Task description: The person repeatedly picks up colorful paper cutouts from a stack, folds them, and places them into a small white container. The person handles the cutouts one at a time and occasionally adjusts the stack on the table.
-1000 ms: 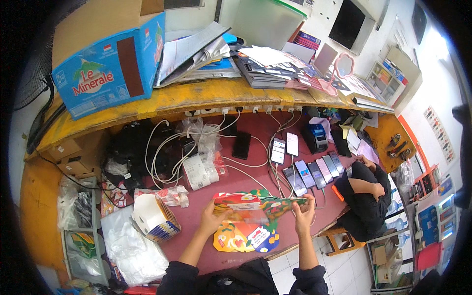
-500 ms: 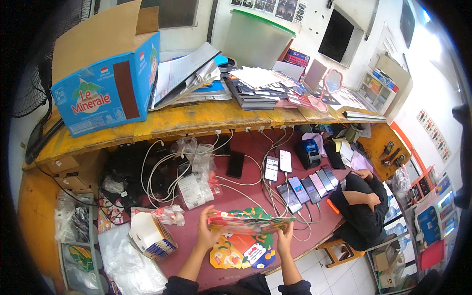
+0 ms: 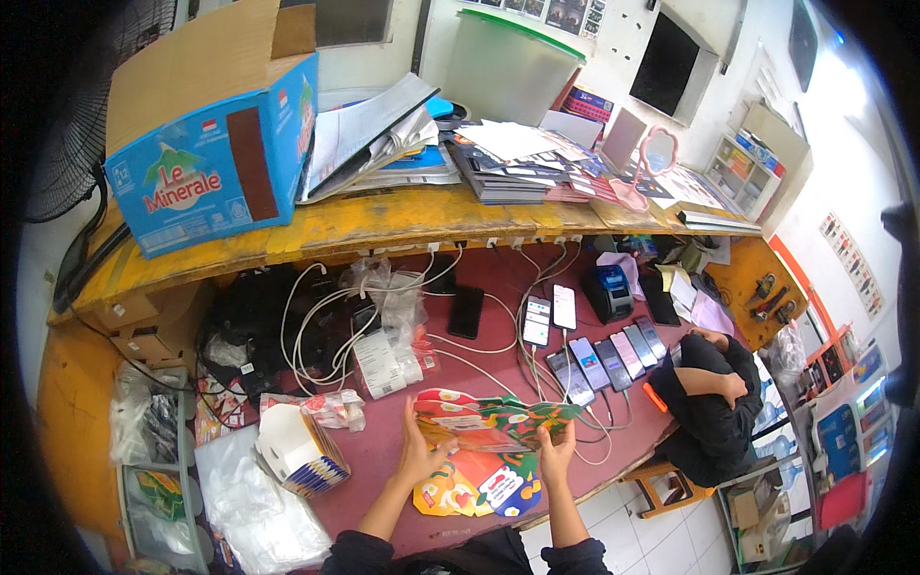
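Note:
Both of my hands hold a colourful printed carton (image 3: 489,428), thin and flat-looking, in red, green and yellow. My left hand (image 3: 423,456) grips its left end, with the thumb on the near side. The right end sits between the thumb and fingers of my right hand (image 3: 557,452). Just below it on the dark red table lies a second flat printed piece (image 3: 470,487), orange, yellow and blue with a scalloped outline. The held carton partly covers this one. Whether the held carton is one layer or more, I cannot tell.
To the left stand nested white-and-blue paper boxes (image 3: 302,450) beside clear plastic bags (image 3: 259,503). White cables (image 3: 316,350) cross the table behind my hands. Several phones (image 3: 609,364) lie at the right, near a seated person in black (image 3: 714,402). A yellow shelf (image 3: 383,222) overhangs the back.
The held carton has tilted, so more of its printed face shows instead of mostly its edge. Both hands keep their hold on it. The whole view has shifted slightly.

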Demonstrator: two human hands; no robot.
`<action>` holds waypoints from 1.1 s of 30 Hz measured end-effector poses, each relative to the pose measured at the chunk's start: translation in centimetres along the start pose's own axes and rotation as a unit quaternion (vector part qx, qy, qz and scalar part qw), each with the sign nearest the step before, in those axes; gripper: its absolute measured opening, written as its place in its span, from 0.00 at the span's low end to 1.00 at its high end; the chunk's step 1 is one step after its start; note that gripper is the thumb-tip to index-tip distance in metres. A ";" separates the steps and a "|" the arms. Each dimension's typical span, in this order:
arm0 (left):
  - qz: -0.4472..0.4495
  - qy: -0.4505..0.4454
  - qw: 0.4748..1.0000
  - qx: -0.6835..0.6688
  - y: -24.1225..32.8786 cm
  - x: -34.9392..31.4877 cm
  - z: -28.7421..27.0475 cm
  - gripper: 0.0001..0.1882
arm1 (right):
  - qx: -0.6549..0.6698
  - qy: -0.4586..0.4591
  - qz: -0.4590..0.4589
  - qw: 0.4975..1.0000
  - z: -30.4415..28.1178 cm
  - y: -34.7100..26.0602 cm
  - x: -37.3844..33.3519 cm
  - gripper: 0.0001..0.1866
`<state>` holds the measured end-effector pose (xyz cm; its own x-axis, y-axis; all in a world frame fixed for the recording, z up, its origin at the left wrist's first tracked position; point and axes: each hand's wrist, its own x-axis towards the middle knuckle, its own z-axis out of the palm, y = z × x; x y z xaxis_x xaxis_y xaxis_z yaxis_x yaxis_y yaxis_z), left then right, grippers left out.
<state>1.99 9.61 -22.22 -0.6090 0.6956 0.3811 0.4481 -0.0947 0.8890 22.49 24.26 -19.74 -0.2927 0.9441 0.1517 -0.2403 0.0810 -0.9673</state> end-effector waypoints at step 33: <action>-0.092 0.015 0.983 -0.159 2.7 2.1 1.2 0.22 | -0.665 -0.184 -0.219 0.689 9.9 -9.3 -1.3 0.23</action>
<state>2.72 11.65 -19.32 -0.6815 0.7014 0.2088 0.1043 -0.1893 0.9764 15.95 19.14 -8.97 -0.7363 0.6099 0.2931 0.6095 0.7859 -0.1042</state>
